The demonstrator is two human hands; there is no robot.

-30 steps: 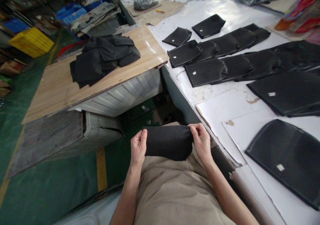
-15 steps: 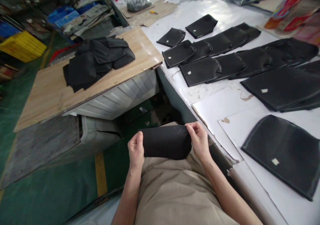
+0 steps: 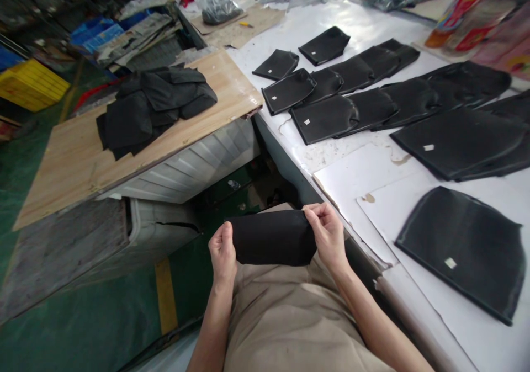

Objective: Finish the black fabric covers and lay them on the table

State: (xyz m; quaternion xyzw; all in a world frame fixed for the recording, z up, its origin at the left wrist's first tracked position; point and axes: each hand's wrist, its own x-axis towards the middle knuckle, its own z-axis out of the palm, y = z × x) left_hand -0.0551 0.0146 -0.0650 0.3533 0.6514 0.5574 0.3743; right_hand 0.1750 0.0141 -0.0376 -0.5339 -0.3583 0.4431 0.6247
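Observation:
A black fabric piece (image 3: 273,238) is stretched flat above my lap between both hands. My left hand (image 3: 223,250) pinches its left edge, thumb on top. At its upper right corner, my right hand (image 3: 327,231) is closed on the cloth. To the right, a large black piece with a small pale label (image 3: 464,245) lies alone on the white table (image 3: 348,195). Beyond it, overlapping black pieces (image 3: 331,115) lie in rows, some with small labels. A loose pile of black pieces (image 3: 153,104) rests on the wooden board (image 3: 62,162) at the left.
The wooden board sits on a pale ribbed bin (image 3: 199,162), with a gap between it and the table. A yellow crate (image 3: 33,85) stands at far left. Plastic bags (image 3: 219,8) and a red-labelled container (image 3: 464,8) are at the back.
The view has shifted slightly, so the table and board appear a little further left. Both hands still hold the black fabric piece, which sits slightly lower in view.

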